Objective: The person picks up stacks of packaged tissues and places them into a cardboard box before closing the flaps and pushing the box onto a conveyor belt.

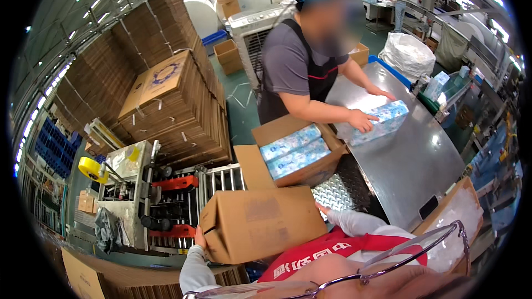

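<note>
Left hand (200, 237) of the person lies against the left end of the brown carton (266, 224), rather open, with its fingers along the edge; the right hand (321, 209) touches the opposite end, but how much its fingers are bent I cannot tell. This carton is to the left of the near end of the steel table (424, 160). Its corrugated walls seem stiff in the flat parts, yet the left end has creased flaps and would probably yield under hard pressing. Whether it is full I cannot see, so its weight is uncertain; the dry paper surface should not be slippery. Best hold, I judge, is with both palms low on the two ends, away from the loose flap. Also left of the steel table, and beyond the carton, an open box (249, 169) shows smooth, shiny blue packs (302, 161), long and block-shaped. Between the carton and the steel table is a metal plate (334, 192) with a raised pattern, hard and bright.
</note>
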`<act>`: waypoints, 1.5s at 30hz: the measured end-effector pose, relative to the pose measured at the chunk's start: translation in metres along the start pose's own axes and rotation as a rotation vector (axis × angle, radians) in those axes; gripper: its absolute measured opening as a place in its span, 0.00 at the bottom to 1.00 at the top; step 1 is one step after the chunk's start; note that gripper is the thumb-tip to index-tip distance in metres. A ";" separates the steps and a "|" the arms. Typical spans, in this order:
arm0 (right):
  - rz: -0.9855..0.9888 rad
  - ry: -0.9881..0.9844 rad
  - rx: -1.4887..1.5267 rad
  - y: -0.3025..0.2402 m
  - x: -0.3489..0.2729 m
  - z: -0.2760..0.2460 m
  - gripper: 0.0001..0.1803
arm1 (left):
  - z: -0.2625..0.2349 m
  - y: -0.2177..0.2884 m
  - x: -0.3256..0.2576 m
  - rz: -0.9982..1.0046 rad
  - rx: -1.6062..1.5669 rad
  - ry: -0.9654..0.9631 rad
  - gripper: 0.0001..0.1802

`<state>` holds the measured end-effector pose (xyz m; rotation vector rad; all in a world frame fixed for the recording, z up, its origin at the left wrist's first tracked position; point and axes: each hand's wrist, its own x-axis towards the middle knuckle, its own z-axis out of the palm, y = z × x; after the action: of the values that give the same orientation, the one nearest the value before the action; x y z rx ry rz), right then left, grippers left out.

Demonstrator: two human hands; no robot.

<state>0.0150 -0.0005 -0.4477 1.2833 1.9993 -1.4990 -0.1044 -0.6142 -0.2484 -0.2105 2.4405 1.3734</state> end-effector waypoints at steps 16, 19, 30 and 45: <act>-0.748 -0.301 -0.589 -0.176 -0.306 0.162 0.32 | 0.151 0.107 -0.052 -0.089 -0.874 -0.666 0.39; -0.704 -0.721 -0.388 -0.153 -0.286 0.180 0.30 | 0.156 0.130 -0.072 0.229 -0.382 -0.229 0.42; -0.683 0.420 -1.458 -0.097 -0.178 -0.117 0.65 | 0.161 0.085 -0.048 0.116 0.176 -0.102 0.45; -0.224 0.188 -0.746 -0.021 -0.058 -0.063 0.30 | 0.109 -0.009 -0.020 -0.287 -0.670 -0.236 0.27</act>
<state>0.0444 0.0276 -0.3697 0.9151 2.5284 -0.5796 -0.0600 -0.5267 -0.3004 -0.4983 1.6170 1.8961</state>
